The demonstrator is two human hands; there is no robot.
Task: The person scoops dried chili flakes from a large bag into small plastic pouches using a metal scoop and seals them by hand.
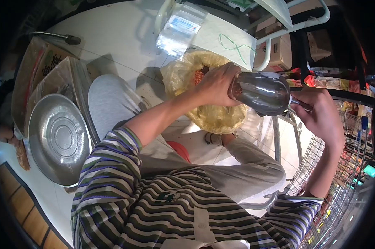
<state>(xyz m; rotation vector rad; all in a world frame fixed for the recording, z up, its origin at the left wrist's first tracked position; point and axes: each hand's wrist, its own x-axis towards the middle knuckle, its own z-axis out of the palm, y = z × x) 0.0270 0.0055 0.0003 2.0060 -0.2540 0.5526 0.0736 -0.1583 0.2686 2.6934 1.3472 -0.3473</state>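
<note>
A shiny metal scoop [262,92] lies sideways in the air over the right side of a yellow plastic bag [227,118]. My right hand [320,114] is closed around its handle. At the scoop's mouth my left hand [216,86] curls against the rim, thumb below and fingers above; part of the rim and whatever is inside are hidden. Small red pieces [200,75], too small to name, show in the open bag behind my left hand.
A metal basin [59,139] leans by cardboard boxes [58,66] on the left. Clear plastic bags [181,27] and a green string [237,45] lie on a white surface [208,37] ahead. A wire basket [341,153] with packets stands right; a red object [179,151] is on the floor.
</note>
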